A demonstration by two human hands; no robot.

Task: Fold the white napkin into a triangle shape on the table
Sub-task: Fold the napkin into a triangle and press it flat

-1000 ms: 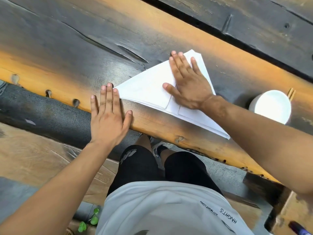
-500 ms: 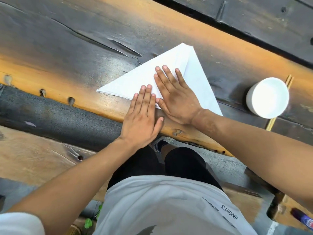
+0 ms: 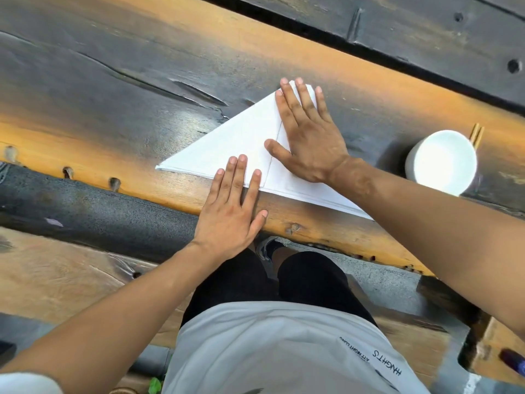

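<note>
The white napkin (image 3: 227, 149) lies flat on the dark and orange wooden table (image 3: 113, 89) as a wide triangle, its long edge toward me and its apex pointing away. My right hand (image 3: 308, 135) lies palm down on the napkin's right half, fingers spread up to the apex. My left hand (image 3: 231, 211) lies flat at the table's near edge, with only its fingertips on the napkin's long edge near the middle. Neither hand grips anything. A crease line runs down the napkin between the two hands.
A white cup (image 3: 441, 162) stands on the table to the right of the napkin, with wooden chopsticks (image 3: 475, 136) behind it. The table's near edge runs just below the napkin. My legs and a wooden bench (image 3: 56, 274) are below.
My right hand has slid up the napkin from its near middle to the apex. My left hand has stayed at the long edge, fingertips pressing flat.
</note>
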